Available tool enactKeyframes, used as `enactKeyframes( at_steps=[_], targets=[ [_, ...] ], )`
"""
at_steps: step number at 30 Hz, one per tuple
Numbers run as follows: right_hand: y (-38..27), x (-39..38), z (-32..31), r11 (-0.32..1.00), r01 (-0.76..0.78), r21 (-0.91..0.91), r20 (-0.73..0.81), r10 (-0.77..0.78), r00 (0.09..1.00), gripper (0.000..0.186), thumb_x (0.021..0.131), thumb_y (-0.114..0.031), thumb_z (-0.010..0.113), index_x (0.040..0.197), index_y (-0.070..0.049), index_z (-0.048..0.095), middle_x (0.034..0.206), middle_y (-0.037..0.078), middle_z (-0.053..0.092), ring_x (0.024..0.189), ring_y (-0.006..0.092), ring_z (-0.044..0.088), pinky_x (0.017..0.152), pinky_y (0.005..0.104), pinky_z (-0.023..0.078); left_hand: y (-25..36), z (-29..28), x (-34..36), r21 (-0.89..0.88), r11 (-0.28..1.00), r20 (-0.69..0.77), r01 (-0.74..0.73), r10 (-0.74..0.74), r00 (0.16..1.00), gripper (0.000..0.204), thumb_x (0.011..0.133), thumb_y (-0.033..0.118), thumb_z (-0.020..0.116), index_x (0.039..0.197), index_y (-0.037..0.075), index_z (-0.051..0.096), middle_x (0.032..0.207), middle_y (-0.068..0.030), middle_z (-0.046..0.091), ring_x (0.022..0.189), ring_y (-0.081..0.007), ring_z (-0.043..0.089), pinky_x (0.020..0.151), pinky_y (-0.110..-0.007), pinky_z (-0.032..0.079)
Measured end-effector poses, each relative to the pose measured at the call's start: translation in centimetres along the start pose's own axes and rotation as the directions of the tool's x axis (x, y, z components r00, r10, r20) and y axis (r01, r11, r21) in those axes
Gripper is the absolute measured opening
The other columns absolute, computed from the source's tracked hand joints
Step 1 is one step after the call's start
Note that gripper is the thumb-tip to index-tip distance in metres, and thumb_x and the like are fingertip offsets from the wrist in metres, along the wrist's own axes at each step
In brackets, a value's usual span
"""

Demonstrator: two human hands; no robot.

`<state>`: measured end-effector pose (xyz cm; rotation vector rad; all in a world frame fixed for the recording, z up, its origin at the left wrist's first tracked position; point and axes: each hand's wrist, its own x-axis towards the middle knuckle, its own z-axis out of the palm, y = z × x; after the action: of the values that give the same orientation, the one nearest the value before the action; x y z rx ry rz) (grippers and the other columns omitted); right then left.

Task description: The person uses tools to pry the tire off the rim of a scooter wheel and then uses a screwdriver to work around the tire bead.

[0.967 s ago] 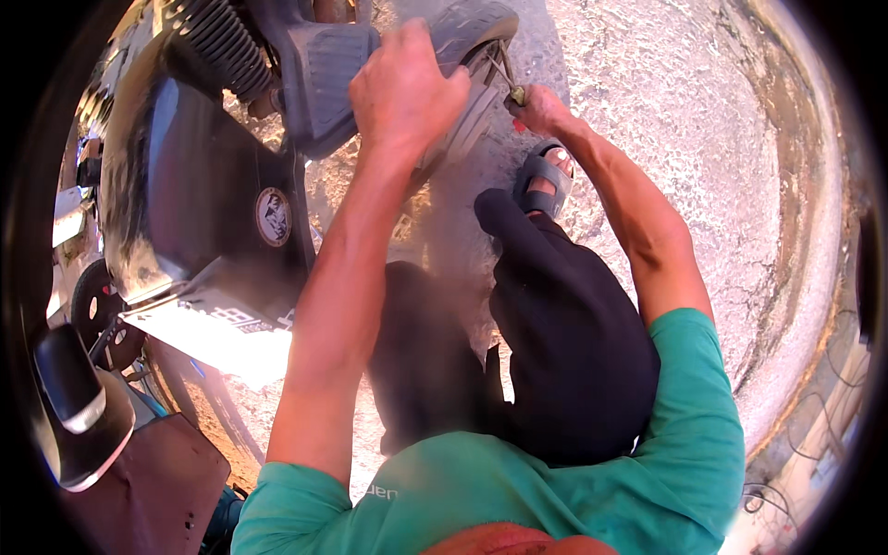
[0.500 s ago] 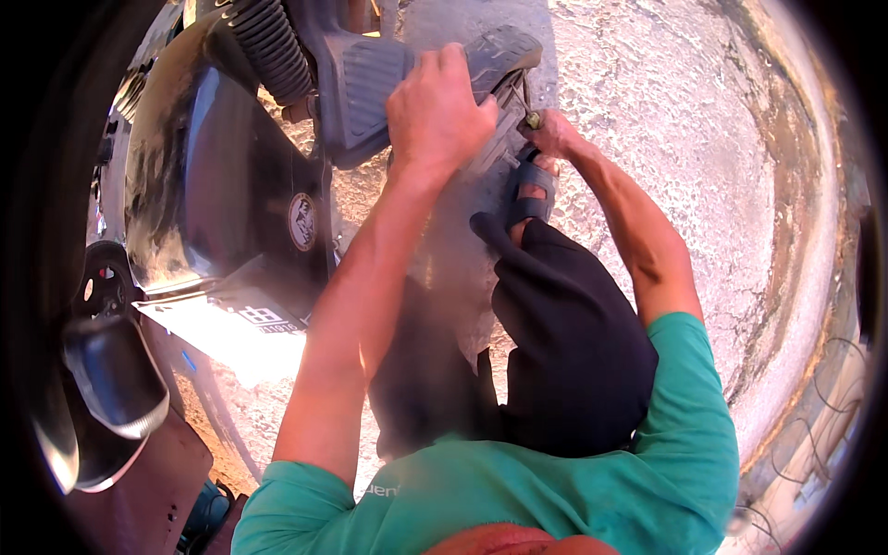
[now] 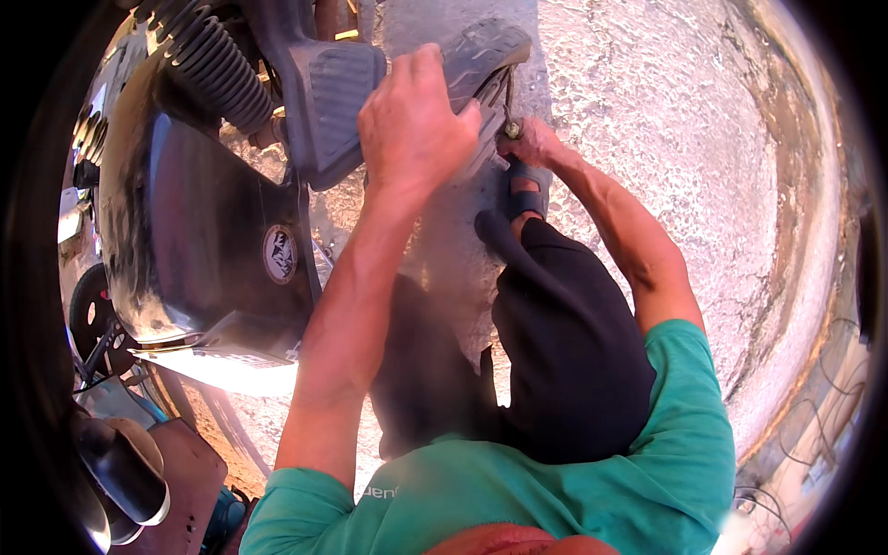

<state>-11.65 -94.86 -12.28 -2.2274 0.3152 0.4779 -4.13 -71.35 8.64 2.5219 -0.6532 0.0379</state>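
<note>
The left hand (image 3: 416, 125) is lying with bent fingers at the near-left side of a dark grey, treaded rubber tyre (image 3: 486, 57); its fingertips are hiding from view, so whether it is gripping cannot be told. The right hand (image 3: 532, 143) is grasping the near end of a thin, dark, rod-like piece (image 3: 508, 92) with a small yellowish-green knob (image 3: 511, 129) showing beside the fingers. The rod-like piece is running up to the open right edge of the tyre, and the hand is staying just below that edge.

A dark strapped sandal (image 3: 527, 196) is sitting below the tyre, under the right hand, and loose black trousers (image 3: 578, 342) and a green short-sleeved shirt (image 3: 518, 499) are filling the space farther below. Left of the tyre, a dark grey ribbed plastic panel (image 3: 335, 102) is standing just beside the left hand. Farther left, a black ribbed coil (image 3: 217, 69) is slanting above a glossy, dusty black curved body panel (image 3: 203, 213) bearing a round pale emblem (image 3: 279, 254). Right of the tyre, rough pale concrete ground (image 3: 666, 120) is spreading out in bright light.
</note>
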Motion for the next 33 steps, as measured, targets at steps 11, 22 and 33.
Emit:
enactKeyframes(
  at_steps=[11,22,33],
  targets=[
    [-1.2,-1.8,-0.5,0.995,0.022,-0.096,-0.112,-0.033,0.993,0.035,0.094,-0.038,0.070,0.113,-0.008,0.069,0.099,0.016,0.076,0.094,0.0352,0.073,0.083,0.0457,0.055,0.3,0.2,0.0,0.065,0.998,-0.046,-0.016,0.019,0.999,0.065,0.082,0.033,0.080,0.135,0.004,0.057,0.126,-0.0189,0.068,0.115,-0.0389,0.067,0.096,-0.050,0.054],
    [-10.4,-13.6,-12.1,0.967,-0.048,-0.250,-0.120,0.018,0.993,0.040,0.103,-0.035,0.062,0.127,-0.005,0.056,0.094,0.019,0.068,0.089,0.0343,0.067,0.080,0.0462,0.052,0.2,-0.4,0.1,0.071,0.997,-0.012,0.031,-0.031,0.999,0.070,0.084,0.037,0.078,0.143,0.006,0.055,0.135,-0.0175,0.065,0.118,-0.0399,0.066,0.099,-0.051,0.053],
    [-16.5,-14.5,-18.9,0.922,0.123,-0.368,-0.055,-0.154,0.987,0.034,0.103,-0.022,0.061,0.126,0.003,0.067,0.102,0.021,0.071,0.087,0.0297,0.067,0.082,0.0404,0.053,0.4,-0.8,0.2,0.063,0.997,0.033,0.036,-0.038,0.999,0.066,0.086,0.035,0.077,0.141,0.006,0.055,0.133,-0.0198,0.065,0.117,-0.0419,0.066,0.097,-0.053,0.052]
  ],
)
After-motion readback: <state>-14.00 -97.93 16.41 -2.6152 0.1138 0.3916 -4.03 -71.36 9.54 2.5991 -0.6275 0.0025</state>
